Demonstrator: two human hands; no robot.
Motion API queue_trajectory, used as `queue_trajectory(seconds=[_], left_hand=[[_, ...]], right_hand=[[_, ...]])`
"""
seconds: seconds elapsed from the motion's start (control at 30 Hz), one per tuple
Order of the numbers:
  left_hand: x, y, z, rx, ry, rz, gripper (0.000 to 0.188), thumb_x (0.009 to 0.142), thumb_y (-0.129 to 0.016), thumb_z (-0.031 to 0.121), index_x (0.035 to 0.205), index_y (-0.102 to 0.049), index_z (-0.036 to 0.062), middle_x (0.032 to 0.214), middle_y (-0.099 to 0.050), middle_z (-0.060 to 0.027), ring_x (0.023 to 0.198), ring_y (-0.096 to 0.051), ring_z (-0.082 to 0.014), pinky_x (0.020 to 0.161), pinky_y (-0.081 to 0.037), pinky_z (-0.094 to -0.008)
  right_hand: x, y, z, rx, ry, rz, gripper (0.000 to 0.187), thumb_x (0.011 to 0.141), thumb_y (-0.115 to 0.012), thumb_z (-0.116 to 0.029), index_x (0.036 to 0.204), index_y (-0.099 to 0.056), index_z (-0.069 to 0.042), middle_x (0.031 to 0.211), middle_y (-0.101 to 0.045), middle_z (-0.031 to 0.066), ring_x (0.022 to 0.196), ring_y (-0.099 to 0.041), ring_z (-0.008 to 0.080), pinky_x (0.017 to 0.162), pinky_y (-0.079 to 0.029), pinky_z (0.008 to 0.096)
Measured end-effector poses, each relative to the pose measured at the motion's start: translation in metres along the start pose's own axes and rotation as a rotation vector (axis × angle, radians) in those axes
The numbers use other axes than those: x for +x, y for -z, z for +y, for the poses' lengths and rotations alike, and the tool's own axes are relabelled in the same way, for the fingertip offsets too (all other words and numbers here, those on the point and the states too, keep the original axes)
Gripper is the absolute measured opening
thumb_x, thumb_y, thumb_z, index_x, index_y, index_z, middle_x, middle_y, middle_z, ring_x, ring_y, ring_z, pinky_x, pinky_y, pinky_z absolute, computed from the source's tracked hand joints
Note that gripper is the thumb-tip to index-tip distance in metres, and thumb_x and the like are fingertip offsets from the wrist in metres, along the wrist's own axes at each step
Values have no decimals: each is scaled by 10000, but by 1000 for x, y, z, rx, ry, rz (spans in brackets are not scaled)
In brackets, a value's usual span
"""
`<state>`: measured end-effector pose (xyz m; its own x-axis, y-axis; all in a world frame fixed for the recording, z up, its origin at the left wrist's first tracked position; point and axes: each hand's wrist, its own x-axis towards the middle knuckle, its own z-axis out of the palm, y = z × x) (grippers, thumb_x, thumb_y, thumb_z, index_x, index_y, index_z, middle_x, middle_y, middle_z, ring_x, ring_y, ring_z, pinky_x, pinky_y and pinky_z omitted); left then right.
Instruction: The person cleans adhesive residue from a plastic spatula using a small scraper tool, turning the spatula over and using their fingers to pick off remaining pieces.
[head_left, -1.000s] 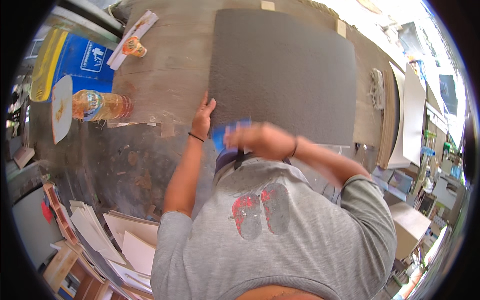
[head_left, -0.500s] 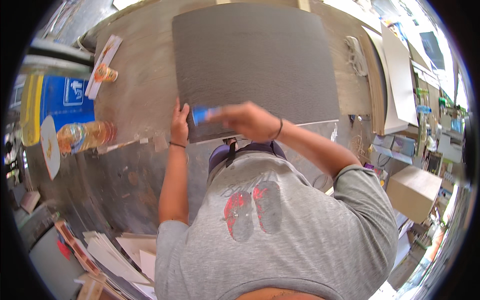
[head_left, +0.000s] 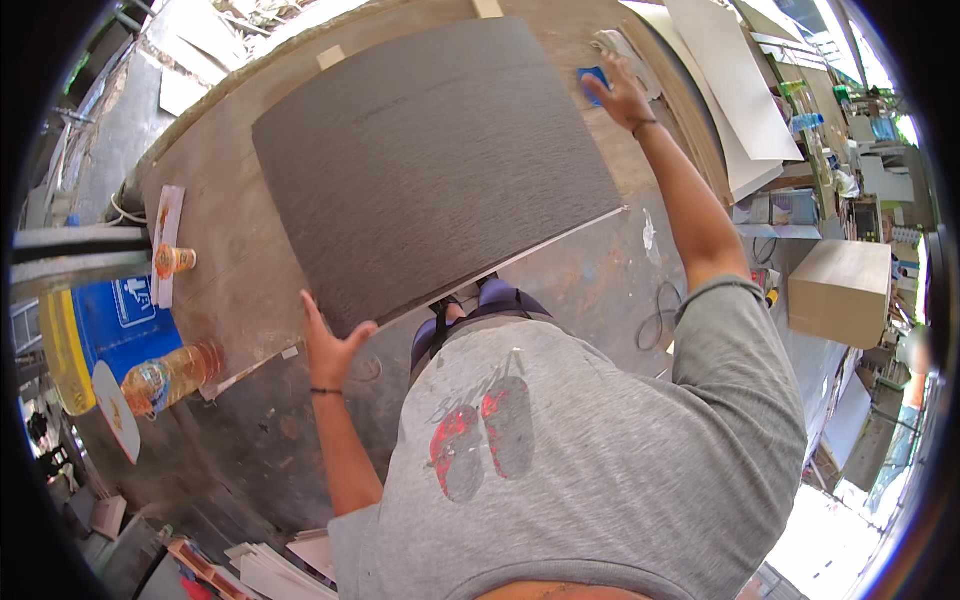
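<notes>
A large dark grey panel (head_left: 430, 160) with a streaked surface lies tilted across the worktable. At its near left corner my left hand (head_left: 332, 345) is open, thumb and fingers spread around the corner; whether it touches cannot be told. Past the panel's right edge, my stretched-out right hand (head_left: 627, 98) has its fingers apart. Just left of those fingers is a small flat blue piece (head_left: 594, 86), apparently on the table; its exact kind is not clear. A bundled whitish cloth-like thing (head_left: 640, 68) lies beside the right hand, partly hidden by it.
White and brown boards (head_left: 720, 90) stand along the table's right side. On the left are an orange cup (head_left: 175, 261), a white strip (head_left: 168, 215), a clear bottle (head_left: 170, 380) and a blue bin (head_left: 125, 325). A pale box (head_left: 840, 290) stands at the right.
My right hand has gone from the panel's near left part to beyond its right edge, and the blue piece has left its grip. The view has turned; my left hand's fingers have spread.
</notes>
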<state>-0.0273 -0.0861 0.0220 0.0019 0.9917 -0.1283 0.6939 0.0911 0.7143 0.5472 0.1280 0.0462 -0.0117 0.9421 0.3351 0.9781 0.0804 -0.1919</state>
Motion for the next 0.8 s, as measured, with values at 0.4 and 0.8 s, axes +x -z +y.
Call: queue_trajectory(seconds=[0.4, 0.8], left_hand=[[-10, -3, 36, 336, 329, -26, 993, 548, -848, 294, 1336, -348, -46, 1192, -533, -267, 1106, -527, -372, 916, -435, -392], [-10, -5, 56, 557, 448, 11, 799, 524, -856, 328, 1167, -510, 6, 993, -640, -185, 943, -611, -337, 790, -489, -413]], right_hand=[[-123, 55, -38, 282, -125, -844, 1157, 532, -854, -317, 1408, -175, 17, 1303, -435, 267, 1226, -426, 349, 1013, -352, 354], [-121, 55, -32, 278, -56, -784, 906, 521, -847, -276, 1258, -409, 16, 1170, -519, 221, 1116, -484, 362, 948, -400, 380]])
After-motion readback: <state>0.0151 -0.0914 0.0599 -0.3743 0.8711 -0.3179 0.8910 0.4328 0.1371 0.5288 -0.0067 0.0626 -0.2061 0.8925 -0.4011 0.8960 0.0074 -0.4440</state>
